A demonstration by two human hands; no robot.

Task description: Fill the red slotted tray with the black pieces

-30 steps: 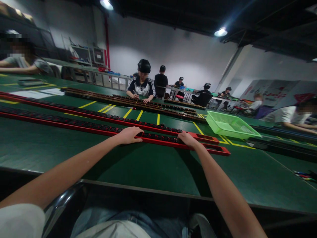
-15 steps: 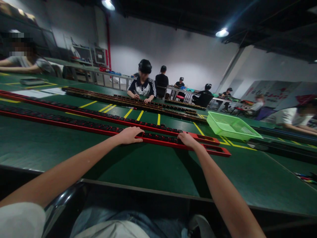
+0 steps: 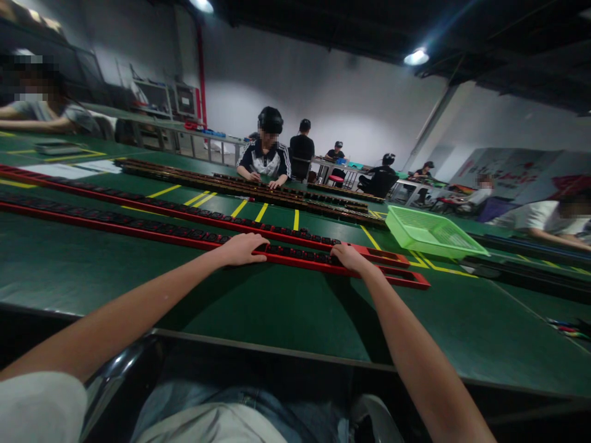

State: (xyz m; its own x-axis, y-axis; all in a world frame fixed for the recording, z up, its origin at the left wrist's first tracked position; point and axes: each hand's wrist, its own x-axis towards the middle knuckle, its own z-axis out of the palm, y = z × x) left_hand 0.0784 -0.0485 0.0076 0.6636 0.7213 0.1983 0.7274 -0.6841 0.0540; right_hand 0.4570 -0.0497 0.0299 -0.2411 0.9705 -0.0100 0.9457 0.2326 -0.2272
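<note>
A long red rail [image 3: 295,264] filled with a row of small black parts [image 3: 295,253] lies across the bench in front of me. My left hand [image 3: 244,250] is wrapped over this near rail, thumb on the front side and fingers over the far side. Farther right, my right hand [image 3: 348,256] grips the same rail close to its bare end, fingertips on the black parts. Just behind it runs a second red rail [image 3: 373,253], also lined with black parts. What lies under my palms is hidden.
On the green bench [image 3: 277,314], a light green basket [image 3: 431,232] stands right of the rails. Dark brown strips [image 3: 221,184] lie beyond, where a co-worker [image 3: 265,154] sits. Black rails [image 3: 530,277] and coloured pens or tools [image 3: 570,328] are at the right.
Almost nothing differs. Both hands keep their places on the near red rail, and the view has shifted very slightly.
</note>
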